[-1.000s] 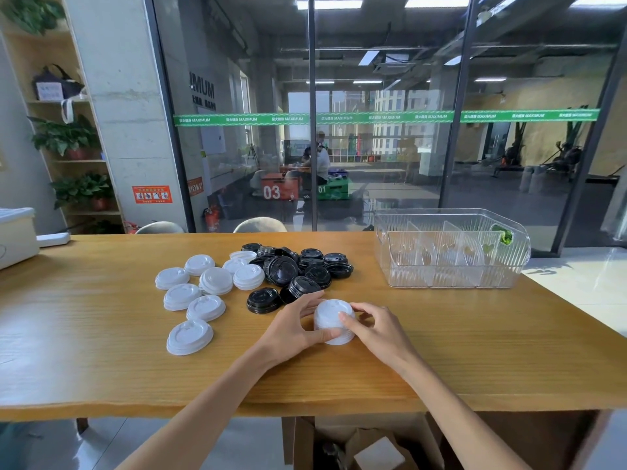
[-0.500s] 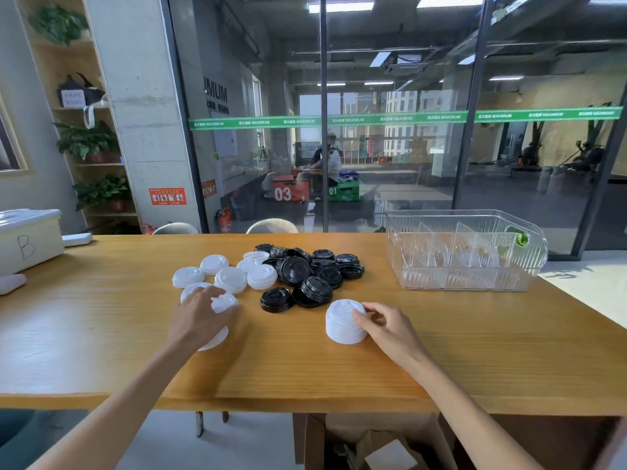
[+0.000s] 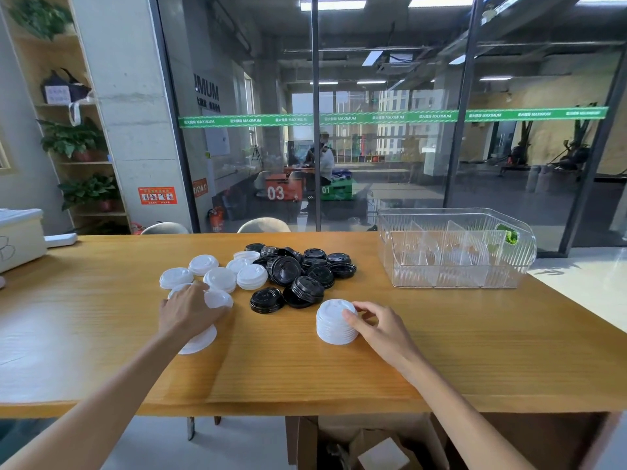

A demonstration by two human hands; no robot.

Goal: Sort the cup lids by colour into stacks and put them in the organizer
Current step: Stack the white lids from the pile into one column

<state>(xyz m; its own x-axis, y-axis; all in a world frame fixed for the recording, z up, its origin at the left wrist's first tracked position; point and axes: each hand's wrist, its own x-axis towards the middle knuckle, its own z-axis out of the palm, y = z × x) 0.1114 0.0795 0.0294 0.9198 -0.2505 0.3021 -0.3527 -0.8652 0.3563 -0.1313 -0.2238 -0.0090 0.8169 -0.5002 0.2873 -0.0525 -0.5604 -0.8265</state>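
Observation:
A stack of white lids (image 3: 334, 325) stands on the wooden table (image 3: 441, 351) near its front. My right hand (image 3: 380, 325) holds it from the right, thumb on its top edge and fingers curled round the back. My left hand (image 3: 190, 310) lies over the loose white lids at the left and grips one white lid (image 3: 220, 297); another white lid (image 3: 202, 339) shows under my wrist. More loose white lids (image 3: 220, 276) lie behind. A pile of black lids (image 3: 305, 271) sits mid-table. The clear organizer (image 3: 454, 276) with dividers stands at the back right.
A white box (image 3: 18, 237) sits at the table's left end. Two chair backs (image 3: 264, 224) rise behind the far edge, before a glass wall. An open cardboard box (image 3: 373, 446) lies under the table. The table's right edge runs just past the organizer.
My left hand let go of the white stack and moved left onto the loose white lids, taking hold of one. My right hand stayed on the stack.

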